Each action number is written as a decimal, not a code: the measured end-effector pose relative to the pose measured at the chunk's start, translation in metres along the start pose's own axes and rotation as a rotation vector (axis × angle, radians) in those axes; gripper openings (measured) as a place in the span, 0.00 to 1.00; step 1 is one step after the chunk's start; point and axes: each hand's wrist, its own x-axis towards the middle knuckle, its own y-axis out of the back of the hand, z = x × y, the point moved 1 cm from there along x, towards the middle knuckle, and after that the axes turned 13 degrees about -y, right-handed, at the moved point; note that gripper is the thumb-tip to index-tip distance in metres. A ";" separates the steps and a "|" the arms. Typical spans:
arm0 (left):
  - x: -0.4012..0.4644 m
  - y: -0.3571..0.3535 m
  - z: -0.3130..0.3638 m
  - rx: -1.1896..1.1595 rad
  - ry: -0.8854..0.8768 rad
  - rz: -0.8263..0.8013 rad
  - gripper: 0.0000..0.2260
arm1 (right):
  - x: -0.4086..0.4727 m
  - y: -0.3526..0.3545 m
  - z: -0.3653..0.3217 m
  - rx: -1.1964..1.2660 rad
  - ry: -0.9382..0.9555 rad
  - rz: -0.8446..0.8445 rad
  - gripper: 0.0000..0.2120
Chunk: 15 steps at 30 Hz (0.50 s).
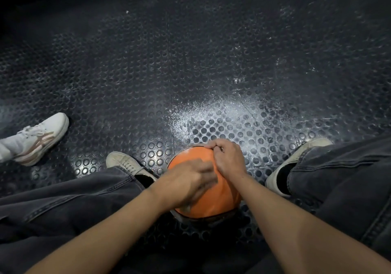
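An orange ball sits on a black studded rubber floor, at its near side, between the seated person's pale left shoe and right shoe. The left hand lies across the top of the ball, too blurred to tell whether its fingers grip anything. The right hand is curled, thumb and forefinger pinching at the ball's far edge. A white dusty patch marks the floor just beyond the ball. Another person's white sneaker rests near the floor's left side.
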 end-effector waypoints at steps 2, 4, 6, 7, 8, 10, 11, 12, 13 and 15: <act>-0.011 0.004 0.001 -0.042 -0.085 -0.078 0.13 | -0.001 0.002 0.002 -0.010 0.005 -0.005 0.16; -0.019 0.009 -0.020 -0.080 0.130 0.073 0.13 | -0.003 0.001 0.003 -0.030 0.011 -0.020 0.15; -0.027 0.011 -0.037 -0.066 0.436 0.232 0.12 | -0.002 0.001 0.001 -0.034 0.003 -0.012 0.14; -0.030 0.009 -0.039 -0.088 0.484 0.245 0.11 | -0.001 0.000 0.000 -0.030 -0.011 -0.006 0.14; -0.030 0.008 -0.039 -0.139 0.459 0.230 0.10 | 0.000 -0.001 -0.004 -0.033 -0.030 -0.004 0.14; -0.025 0.009 -0.031 -0.241 0.330 0.137 0.09 | -0.002 -0.004 -0.015 -0.114 -0.094 -0.021 0.12; -0.025 0.010 -0.030 -0.266 0.297 0.094 0.09 | -0.005 -0.008 -0.020 -0.194 -0.115 -0.018 0.10; -0.028 0.010 -0.032 -0.279 0.306 0.080 0.09 | -0.010 -0.012 -0.022 -0.265 -0.122 -0.002 0.10; -0.031 0.009 -0.035 -0.292 0.347 0.101 0.09 | -0.015 -0.016 -0.021 -0.301 -0.116 0.017 0.10; -0.040 0.009 -0.041 -0.307 0.439 0.154 0.08 | -0.021 -0.017 -0.016 -0.284 -0.104 0.024 0.10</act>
